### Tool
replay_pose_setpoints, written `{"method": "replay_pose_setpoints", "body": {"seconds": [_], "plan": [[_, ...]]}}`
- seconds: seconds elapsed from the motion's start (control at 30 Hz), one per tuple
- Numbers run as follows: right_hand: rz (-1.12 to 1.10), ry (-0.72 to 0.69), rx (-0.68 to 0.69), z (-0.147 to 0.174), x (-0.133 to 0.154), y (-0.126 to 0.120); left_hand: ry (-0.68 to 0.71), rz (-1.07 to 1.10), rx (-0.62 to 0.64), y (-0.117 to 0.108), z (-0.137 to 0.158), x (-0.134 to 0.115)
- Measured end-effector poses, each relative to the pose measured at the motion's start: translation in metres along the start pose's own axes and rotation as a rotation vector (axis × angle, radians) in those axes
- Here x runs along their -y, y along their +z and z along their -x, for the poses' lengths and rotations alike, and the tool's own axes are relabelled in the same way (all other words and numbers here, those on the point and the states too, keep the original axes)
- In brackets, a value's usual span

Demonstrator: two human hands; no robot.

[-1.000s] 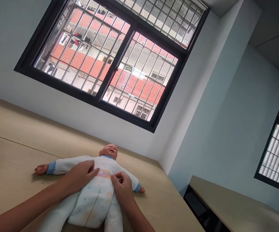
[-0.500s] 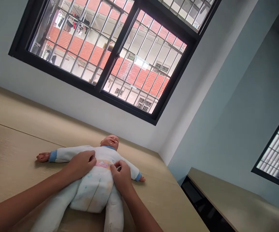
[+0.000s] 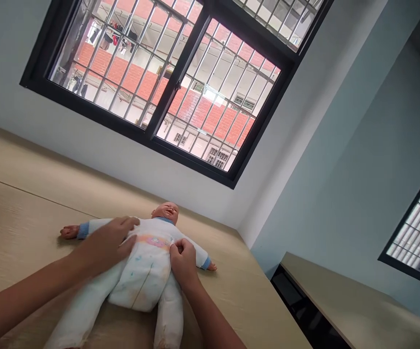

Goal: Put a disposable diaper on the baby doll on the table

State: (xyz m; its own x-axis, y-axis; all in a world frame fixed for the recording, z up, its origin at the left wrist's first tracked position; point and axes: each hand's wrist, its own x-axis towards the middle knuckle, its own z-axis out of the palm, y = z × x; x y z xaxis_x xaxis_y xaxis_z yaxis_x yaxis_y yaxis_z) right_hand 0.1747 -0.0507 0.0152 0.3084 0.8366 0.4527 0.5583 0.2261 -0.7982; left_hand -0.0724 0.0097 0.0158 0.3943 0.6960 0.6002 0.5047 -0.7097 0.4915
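A baby doll (image 3: 157, 227) lies on its back on a wooden table, arms spread and legs toward me. It wears a white top with blue cuffs and white legwear. Around its hips is a white diaper (image 3: 142, 276) with a pink and orange printed waistband. At the waistband's left end my left hand (image 3: 110, 242) hovers or lightly touches, its thumb and fingers apart. My right hand (image 3: 183, 261) pinches the diaper's right edge at the waist. Its fingertips partly hide what they grip.
The pale wooden table (image 3: 31, 213) reaches the wall under a barred, dark-framed window (image 3: 159, 97). Its right edge slopes down, and beyond a gap stands another table (image 3: 340, 291) with a dark open shelf. A second window (image 3: 416, 232) is at the far right.
My left hand has loosened from its pinch at the waistband; its fingers have spread and moved slightly left and up. The right hand keeps its pinch, shifted slightly right.
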Motion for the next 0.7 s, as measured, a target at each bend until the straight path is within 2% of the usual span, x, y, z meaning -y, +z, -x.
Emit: {"method": "replay_pose_setpoints", "body": {"seconds": [0.1,0.17,0.23,0.33,0.4,0.57,0.7], "plan": [[-0.134,0.129,0.023,-0.003,-0.008,-0.003,0.13,0.07,0.13,0.007,0.005,-0.031],[-0.194,0.245,0.044,-0.004,-0.017,-0.01,0.144,0.048,0.152,0.01,0.008,-0.038],[-0.132,0.269,-0.01,-0.001,-0.027,-0.021,0.105,0.019,0.165,0.011,0.01,-0.037],[0.14,0.117,-0.176,0.009,-0.042,-0.042,0.009,0.012,0.187,0.009,0.011,-0.032],[0.26,0.042,-0.228,0.016,-0.047,-0.053,-0.055,0.029,0.165,0.009,0.01,-0.03],[0.193,-0.049,-0.274,0.024,-0.039,-0.056,-0.222,0.102,0.134,0.013,0.01,-0.03],[0.104,-0.118,-0.196,0.034,-0.02,-0.044,-0.345,0.177,0.119,0.016,0.01,-0.031]]}}
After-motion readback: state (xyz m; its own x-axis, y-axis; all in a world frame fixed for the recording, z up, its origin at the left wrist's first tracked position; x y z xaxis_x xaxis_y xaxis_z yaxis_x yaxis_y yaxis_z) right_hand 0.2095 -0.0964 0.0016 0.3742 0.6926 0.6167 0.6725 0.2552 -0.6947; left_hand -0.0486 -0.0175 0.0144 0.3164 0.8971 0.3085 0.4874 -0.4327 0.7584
